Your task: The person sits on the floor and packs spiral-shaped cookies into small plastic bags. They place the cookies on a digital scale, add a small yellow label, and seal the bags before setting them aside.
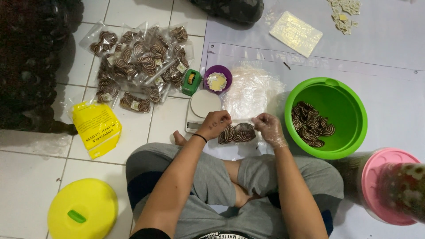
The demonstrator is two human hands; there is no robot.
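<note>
I see both hands, left hand (215,124) and gloved right hand (268,128), gripping a filled cookie bag (237,132); many packed bags (139,62) lie done, while cookies remain in the green bowl (349,99).

Clear plastic bag of brown-and-cream striped spiral cookies (237,132), lying flat on its side just in front of the white kitchen scale, gripped at its left end by the bare left hand (215,124) and at its right end by the plastic-gloved right hand (269,128).

Pink-lidded jar (389,186) blurred, edge-cropped (contents perhaps cookies)
</note>
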